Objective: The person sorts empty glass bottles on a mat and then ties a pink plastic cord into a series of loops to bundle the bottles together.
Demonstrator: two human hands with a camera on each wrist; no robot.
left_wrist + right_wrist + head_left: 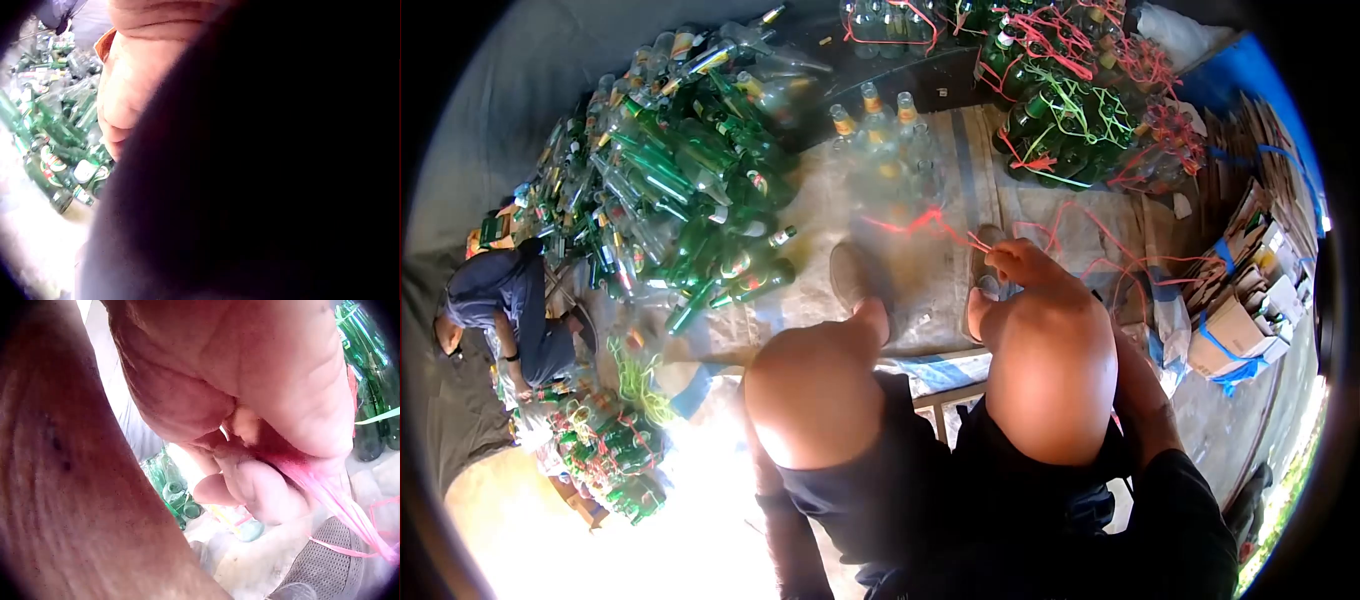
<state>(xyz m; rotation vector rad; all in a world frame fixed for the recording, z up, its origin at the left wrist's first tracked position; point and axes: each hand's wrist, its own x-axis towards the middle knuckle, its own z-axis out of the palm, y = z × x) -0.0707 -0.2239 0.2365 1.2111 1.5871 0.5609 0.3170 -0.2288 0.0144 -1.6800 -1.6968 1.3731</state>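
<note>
My right hand (1022, 262) is just past my right knee, with fingers curled around red plastic twine (935, 218). In the right wrist view the twine (347, 512) runs out of the fist as a bunched pink strand. One end of it stretches left, in front of a small group of clear bottles (875, 135) with orange neck labels, standing upright on the ground sheet. The left hand (134, 81) shows partly in the left wrist view, mostly hidden behind a dark shape; what its fingers do, I cannot tell. My left knee hides it in the head view.
A large heap of green and clear bottles (690, 170) lies at the left. Bottle bundles tied with red and green twine (1090, 110) stand at the back right. Flattened cardboard stacks (1250, 290) are at the right. Another person (500, 300) bends over at the far left.
</note>
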